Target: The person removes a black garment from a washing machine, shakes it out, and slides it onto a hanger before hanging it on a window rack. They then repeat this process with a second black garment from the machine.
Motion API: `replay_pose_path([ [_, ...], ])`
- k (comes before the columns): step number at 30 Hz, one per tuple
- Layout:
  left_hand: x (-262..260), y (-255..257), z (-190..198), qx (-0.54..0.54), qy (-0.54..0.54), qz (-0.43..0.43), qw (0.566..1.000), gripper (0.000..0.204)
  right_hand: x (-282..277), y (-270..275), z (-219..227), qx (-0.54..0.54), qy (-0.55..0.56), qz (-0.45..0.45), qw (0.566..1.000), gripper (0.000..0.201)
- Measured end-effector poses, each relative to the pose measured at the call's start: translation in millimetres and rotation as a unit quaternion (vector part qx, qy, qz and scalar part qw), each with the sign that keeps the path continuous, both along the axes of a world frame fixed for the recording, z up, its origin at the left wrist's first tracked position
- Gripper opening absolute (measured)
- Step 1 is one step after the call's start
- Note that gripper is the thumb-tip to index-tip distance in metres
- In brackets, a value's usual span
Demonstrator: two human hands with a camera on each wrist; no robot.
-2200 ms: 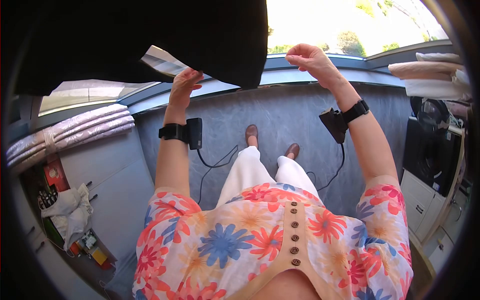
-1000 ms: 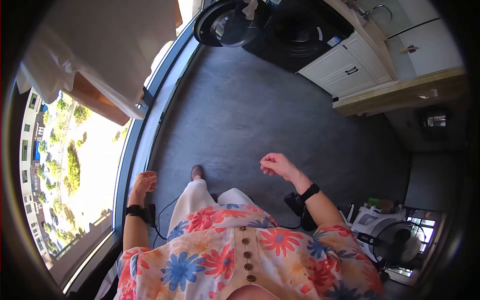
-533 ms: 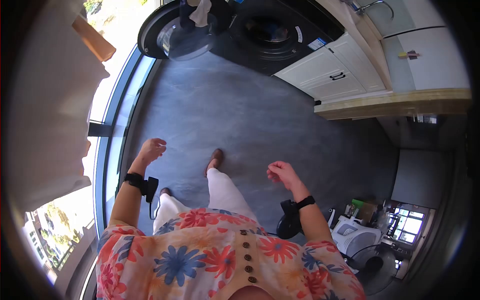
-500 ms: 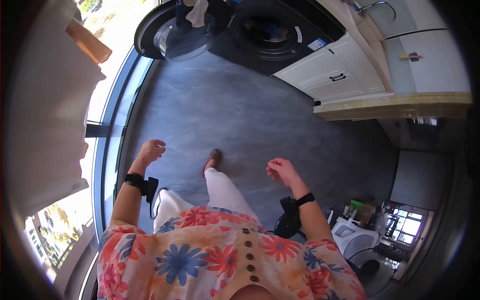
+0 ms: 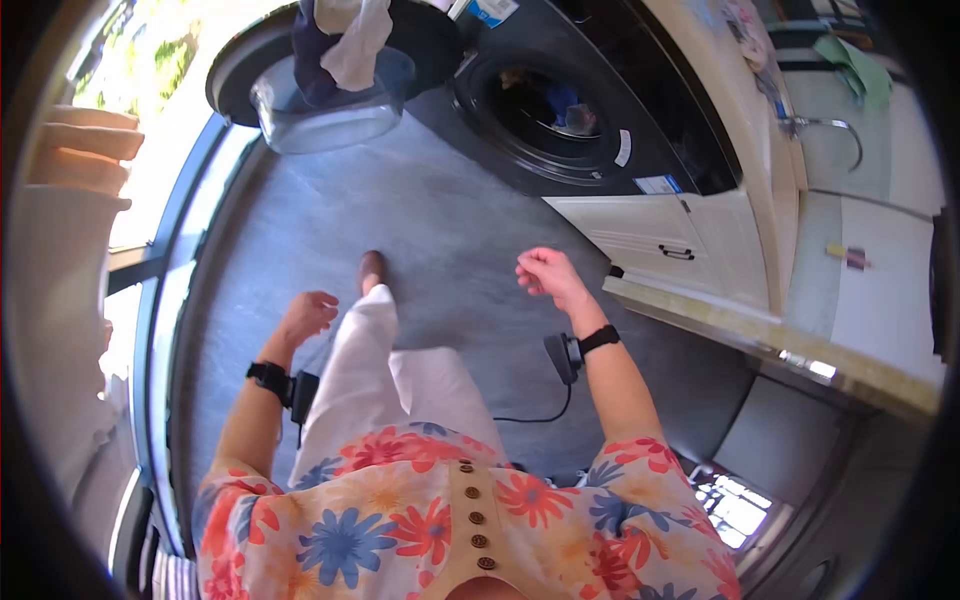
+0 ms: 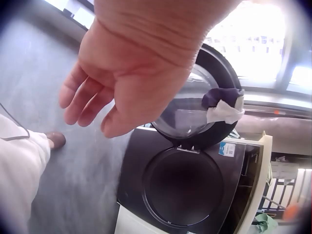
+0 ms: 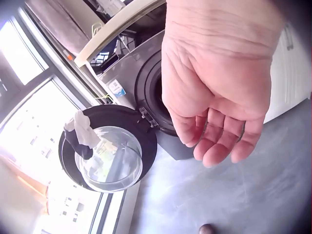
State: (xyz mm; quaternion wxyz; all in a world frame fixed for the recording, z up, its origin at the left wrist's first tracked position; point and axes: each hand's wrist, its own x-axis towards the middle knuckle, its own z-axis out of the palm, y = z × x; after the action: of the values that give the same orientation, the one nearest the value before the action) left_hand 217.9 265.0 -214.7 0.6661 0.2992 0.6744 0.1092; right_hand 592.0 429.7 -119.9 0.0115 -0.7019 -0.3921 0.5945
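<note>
Nearest to our hands is the black front-load washing machine (image 5: 560,120), standing at the far side of the room against the white cabinets (image 5: 660,235). Its round door (image 5: 330,90) is swung fully open toward the window side, approx. flat to the camera, w/ the clear bowl-shaped glass facing us. A dark cloth (image 5: 308,60) and a white cloth (image 5: 355,45) hang over the door's upper edge. The drum opening faces us across the floor; inside, some laundry shows in the head view, but we cannot tell what pieces.

Our left hand (image 5: 308,315) hangs low over the floor, fingers loosely curled, holding nothing. Our right hand (image 5: 545,272) is raised a bit higher, also loosely curled and w/o anything in it. Both are well apart from the machine.

The floor (image 5: 440,240) is grey, stone-like, w/ faint streaks. On the left runs a big window (image 5: 150,150) w/ strong sun; on the right a wooden counter edge (image 5: 760,335) above the cabinets, and a sink tap (image 5: 825,125) further back.

The left wrist view shows the machine (image 6: 190,185) from the front, w/ a label at its top corner and the door (image 6: 204,112) hinged above the dark opening in this picture; the drum looks only black there. The right wrist view shows the door (image 7: 109,153) at an angle, the 2 cloths draped on its left rim, and the palm (image 7: 219,92) w/ relaxed fingers.
</note>
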Motion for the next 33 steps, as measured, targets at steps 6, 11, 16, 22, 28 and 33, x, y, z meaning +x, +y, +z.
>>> replay_pose_path([
  [6,72.4,66.4,-38.4,0.111,0.017,-0.058,0.992,0.028,23.5,111.1,-56.1,-0.005,-0.021,0.016,1.0,0.016],
  [11,138.2,90.6,-56.2,0.074,-0.048,0.008,0.996,0.023,33.2,213.2,-121.8,0.028,-0.053,0.032,0.998,0.018],
  [16,210.8,87.3,-111.5,0.054,-0.071,0.102,0.991,0.021,34.4,303.2,-202.4,0.102,-0.131,0.093,0.982,0.026],
  [22,290.2,94.1,-148.1,0.016,-0.162,0.186,0.969,0.02,35.0,399.5,-263.4,0.31,-0.234,0.131,0.912,0.037],
  [28,311.4,113.9,-153.1,-0.014,-0.24,0.235,0.942,0.022,16.1,487.2,-261.8,0.319,-0.399,0.291,0.809,0.057],
  [33,317.0,109.3,-172.0,-0.047,-0.272,0.226,0.934,0.023,47.0,547.8,-324.5,0.522,-0.267,0.41,0.698,0.032],
])
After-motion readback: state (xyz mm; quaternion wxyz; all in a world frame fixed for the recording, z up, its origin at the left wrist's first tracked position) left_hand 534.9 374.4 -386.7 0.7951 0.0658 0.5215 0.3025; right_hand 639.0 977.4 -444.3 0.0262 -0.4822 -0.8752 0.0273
